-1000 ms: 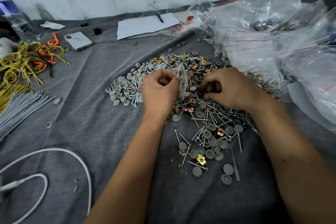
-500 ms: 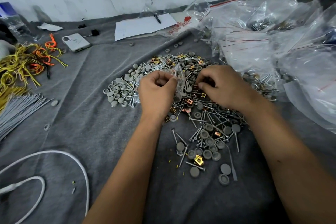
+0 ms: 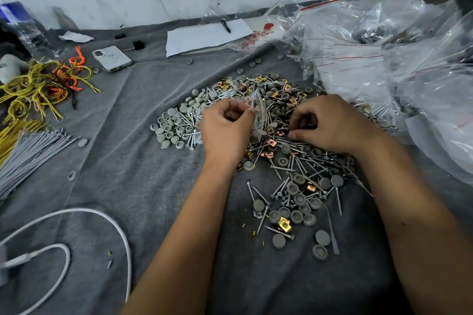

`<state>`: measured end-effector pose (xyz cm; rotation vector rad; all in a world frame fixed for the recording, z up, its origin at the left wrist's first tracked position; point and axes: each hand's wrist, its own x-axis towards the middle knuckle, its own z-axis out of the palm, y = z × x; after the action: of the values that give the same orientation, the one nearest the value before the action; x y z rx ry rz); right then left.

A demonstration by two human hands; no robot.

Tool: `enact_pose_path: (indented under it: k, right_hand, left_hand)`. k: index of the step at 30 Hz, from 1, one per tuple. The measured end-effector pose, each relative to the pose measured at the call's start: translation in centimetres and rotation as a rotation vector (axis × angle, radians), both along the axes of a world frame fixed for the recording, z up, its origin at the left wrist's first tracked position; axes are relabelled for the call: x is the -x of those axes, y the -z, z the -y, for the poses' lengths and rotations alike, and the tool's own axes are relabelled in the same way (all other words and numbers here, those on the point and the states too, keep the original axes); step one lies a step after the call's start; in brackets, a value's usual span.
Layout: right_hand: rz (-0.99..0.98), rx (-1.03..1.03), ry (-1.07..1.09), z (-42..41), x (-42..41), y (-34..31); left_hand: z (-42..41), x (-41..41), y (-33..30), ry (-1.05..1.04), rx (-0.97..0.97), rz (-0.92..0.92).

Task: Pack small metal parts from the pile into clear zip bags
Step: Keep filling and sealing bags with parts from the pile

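Your left hand (image 3: 225, 128) pinches a small clear zip bag (image 3: 257, 120) at its top edge, fingers curled round the film, and holds it upright just above the pile (image 3: 256, 123). This placement appears deliberate: the mouth stays beside the picking hand, so each transfer is short. Whether the mouth stands open cannot be told; the film is too clear and creased.

Your right hand (image 3: 332, 123) rests on the pile just right of the bag, fingers curled down among the screws (image 3: 294, 169) and brass-coloured clips (image 3: 271, 144). It appears to be pinching small parts, but what it holds is hidden under the fingers. The 2 hands are close, not touching.

The pile lies at the centre of the grey cloth (image 3: 128, 161). Grey caps (image 3: 171, 128) sit mostly on its left side; screws, caps and clips are mixed on the right and near sides. A few parts have strayed toward you.

Containers:
1. The bag in your left hand: contents appear slight; no count is possible.
2. The heap of clear bags (image 3: 371, 59) at far right: several show red zip lines, and at least 1 at the far edge holds dark metal parts. Others appear empty or are too crumpled to judge.

Judgement: filling is under way, with much of the pile unpacked.
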<state>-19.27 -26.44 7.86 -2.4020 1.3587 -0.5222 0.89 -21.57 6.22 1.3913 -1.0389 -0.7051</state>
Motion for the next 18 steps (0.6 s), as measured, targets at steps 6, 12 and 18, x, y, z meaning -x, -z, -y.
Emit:
enact_pose_path:
  k: [6,12,18]
  right_hand:
    - [-0.064,-0.015,0.054,-0.1,-0.6,0.1]
    - [0.025,0.116,0.055,-0.1,-1.0,0.1]
    - [0.584,0.141,-0.116,-1.4,-2.8,-0.5]
  left_hand:
    - [0.1,-0.1,0.2,0.007,0.001,0.001]
    - [0.2,-0.1,0.4,0.026,0.008,0.022]
    - [0.7,0.3,0.8,0.051,-0.016,0.078]
